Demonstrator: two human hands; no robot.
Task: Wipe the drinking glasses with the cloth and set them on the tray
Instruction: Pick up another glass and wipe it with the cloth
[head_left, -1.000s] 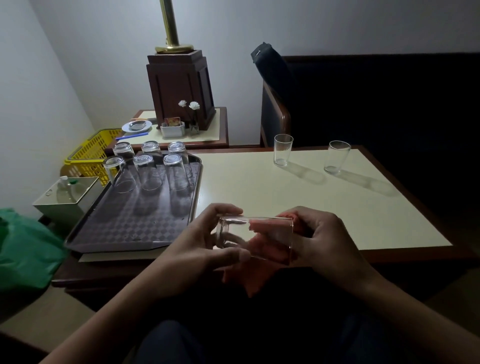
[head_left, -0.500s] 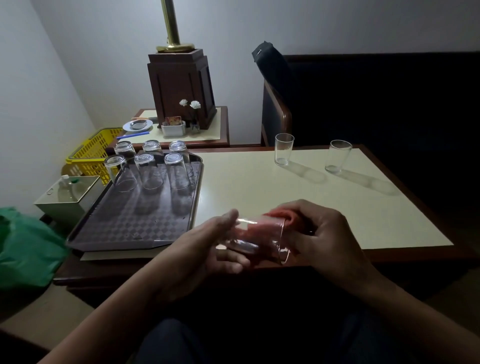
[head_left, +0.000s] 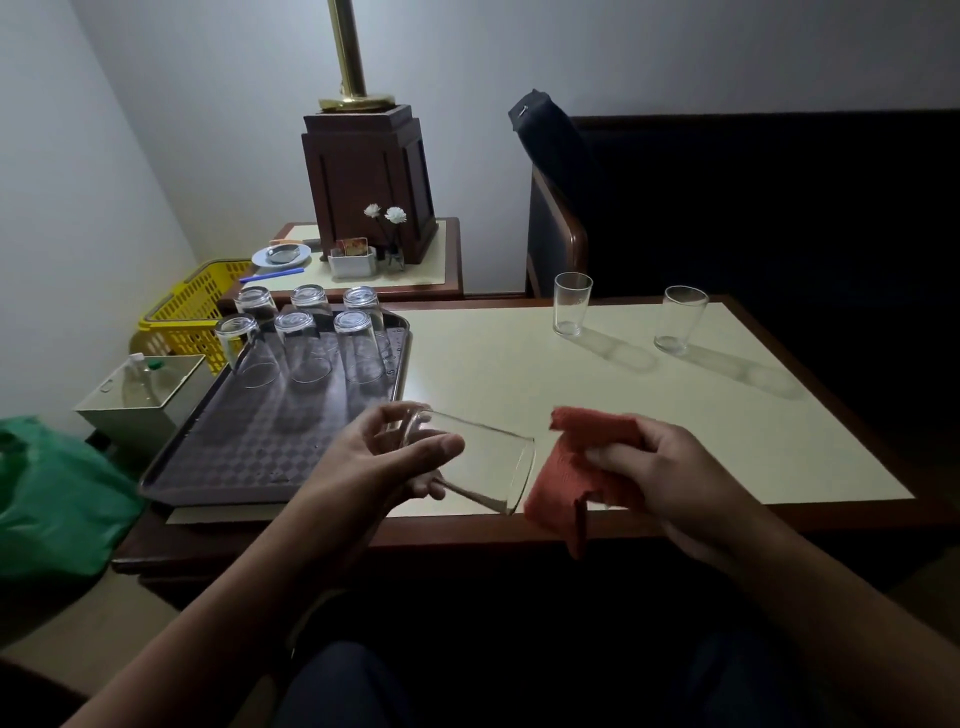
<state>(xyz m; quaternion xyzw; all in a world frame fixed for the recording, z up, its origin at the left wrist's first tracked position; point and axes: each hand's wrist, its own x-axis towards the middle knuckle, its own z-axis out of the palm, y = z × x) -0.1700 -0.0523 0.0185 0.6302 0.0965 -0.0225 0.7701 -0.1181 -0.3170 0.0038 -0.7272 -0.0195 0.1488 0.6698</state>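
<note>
Your left grip (head_left: 382, 460) is curling round the base end of a drinking glass (head_left: 478, 462), holding it on its side just right of the tray (head_left: 234, 447), above the tabletop's (head_left: 493, 364) near edge, mouth facing right. Your right grip (head_left: 670, 473) is pinching the red cloth (head_left: 576, 467) further right of the tray, just beside the glass's rim. Six upturned glasses (head_left: 306, 343) are standing at the tray's far end. Two upright glasses (head_left: 571, 304) are standing well right of the tray, toward the far side.

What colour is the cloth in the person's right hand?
The cloth is reddish orange; the head view shows it.
</note>
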